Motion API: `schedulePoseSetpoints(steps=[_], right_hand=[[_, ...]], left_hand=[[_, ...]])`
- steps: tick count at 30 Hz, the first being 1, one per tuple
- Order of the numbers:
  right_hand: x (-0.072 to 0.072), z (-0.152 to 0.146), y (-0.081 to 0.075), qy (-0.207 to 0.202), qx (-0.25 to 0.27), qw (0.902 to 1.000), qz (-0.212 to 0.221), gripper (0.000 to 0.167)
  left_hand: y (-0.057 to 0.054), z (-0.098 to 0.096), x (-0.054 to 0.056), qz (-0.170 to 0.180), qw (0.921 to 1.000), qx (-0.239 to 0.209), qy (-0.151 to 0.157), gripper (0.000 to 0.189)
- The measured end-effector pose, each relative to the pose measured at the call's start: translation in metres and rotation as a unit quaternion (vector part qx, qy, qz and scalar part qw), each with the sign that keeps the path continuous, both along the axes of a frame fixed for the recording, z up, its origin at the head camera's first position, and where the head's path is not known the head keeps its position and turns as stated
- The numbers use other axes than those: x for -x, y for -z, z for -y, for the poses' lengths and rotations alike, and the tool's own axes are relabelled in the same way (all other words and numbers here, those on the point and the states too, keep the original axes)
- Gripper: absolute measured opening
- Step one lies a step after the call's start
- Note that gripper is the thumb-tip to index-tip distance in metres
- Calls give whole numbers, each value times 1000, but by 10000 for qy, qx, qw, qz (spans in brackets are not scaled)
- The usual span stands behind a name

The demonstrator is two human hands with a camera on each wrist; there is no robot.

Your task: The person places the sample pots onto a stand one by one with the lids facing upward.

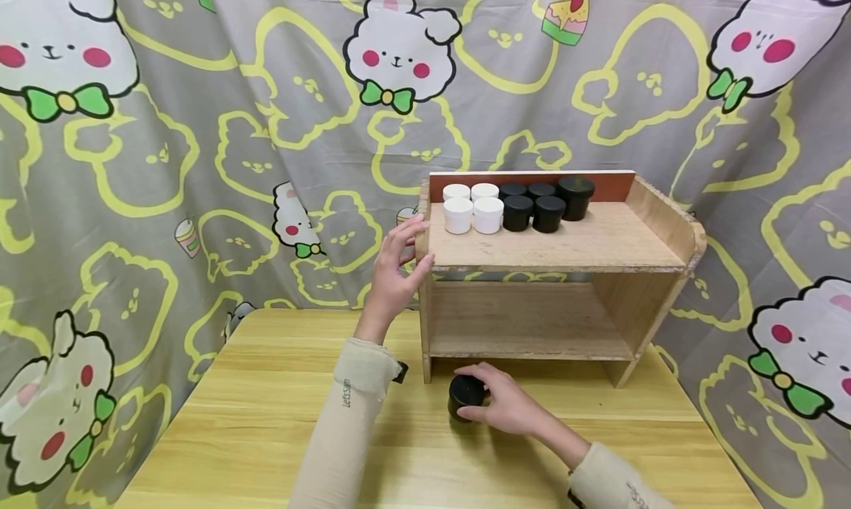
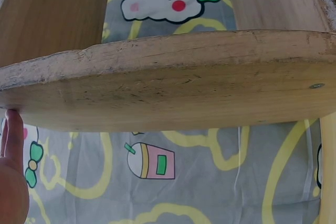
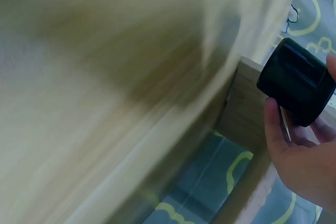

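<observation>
My right hand [image 1: 508, 404] grips a black lidded jar [image 1: 465, 397] between thumb and fingers, in front of the wooden shelf [image 1: 532, 258] and low over the table. The right wrist view shows the same black jar [image 3: 294, 82] tilted, with the fingers round its side. My left hand [image 1: 397, 269] rests on the shelf's left side panel, its thumb near the front edge of the top board. In the left wrist view that side panel [image 2: 168, 98] fills the middle, and fingertips touch it at the left.
On the shelf's top board stand several white jars [image 1: 458, 216], several small black jars [image 1: 548, 213] and a larger black jar [image 1: 575, 197]. The lower board [image 1: 525, 317] lies beneath. A patterned curtain [image 1: 319, 139] hangs behind the light wooden table [image 1: 266, 391].
</observation>
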State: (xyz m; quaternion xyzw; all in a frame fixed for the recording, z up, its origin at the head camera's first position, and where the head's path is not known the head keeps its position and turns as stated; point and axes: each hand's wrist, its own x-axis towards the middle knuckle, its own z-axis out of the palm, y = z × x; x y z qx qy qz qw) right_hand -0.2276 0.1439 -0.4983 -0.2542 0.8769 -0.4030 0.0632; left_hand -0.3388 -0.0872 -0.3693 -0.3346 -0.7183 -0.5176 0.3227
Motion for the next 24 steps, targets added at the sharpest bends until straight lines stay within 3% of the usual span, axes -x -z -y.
schedulePoseSetpoints(steps=[11,24], right_hand=[[-1,-8,-19,315,-24,9993,-199,59],[-3,-19,-43,513,-34,9966,-643,61]], left_hand=[[0,1,0,-69,9998,128,-102,47],[0,1,-1,-62,10000,1,44,48]])
